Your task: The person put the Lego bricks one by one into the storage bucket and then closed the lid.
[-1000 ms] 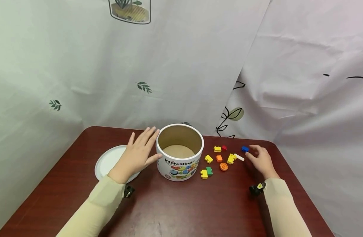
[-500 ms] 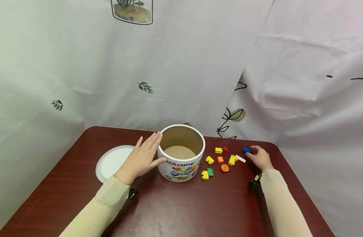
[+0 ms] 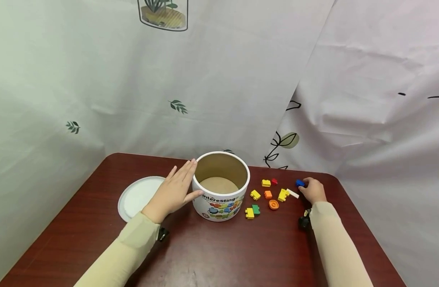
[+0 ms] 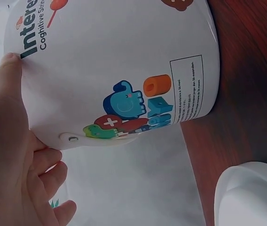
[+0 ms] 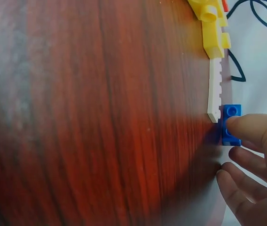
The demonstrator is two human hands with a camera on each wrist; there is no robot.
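Observation:
A white round bucket (image 3: 221, 207) with printed toy pictures stands upright at the back middle of the table, its top uncovered. My left hand (image 3: 174, 193) rests against the bucket's left side, fingers straight and fingertips at the rim. In the left wrist view its thumb (image 4: 12, 70) lies on the printed wall. At the far right my right hand (image 3: 313, 190) pinches a small blue toy block (image 5: 231, 112). The thumb (image 5: 248, 125) covers part of that block, and the index finger is mostly hidden behind it. A white toothed strip (image 5: 214, 89) lies beside the block.
Several yellow blocks (image 3: 266, 183), an orange block (image 3: 267, 194), an orange round piece (image 3: 273, 204), a green block (image 3: 255, 209) and a red piece (image 3: 274, 181) lie right of the bucket. A white lid (image 3: 133, 199) lies left. A printed curtain (image 3: 205, 79) hangs behind.
My right hand has closed in on the blue block, its fingers now at it. The left hand has settled against the bucket's side. The head view has shifted slightly.

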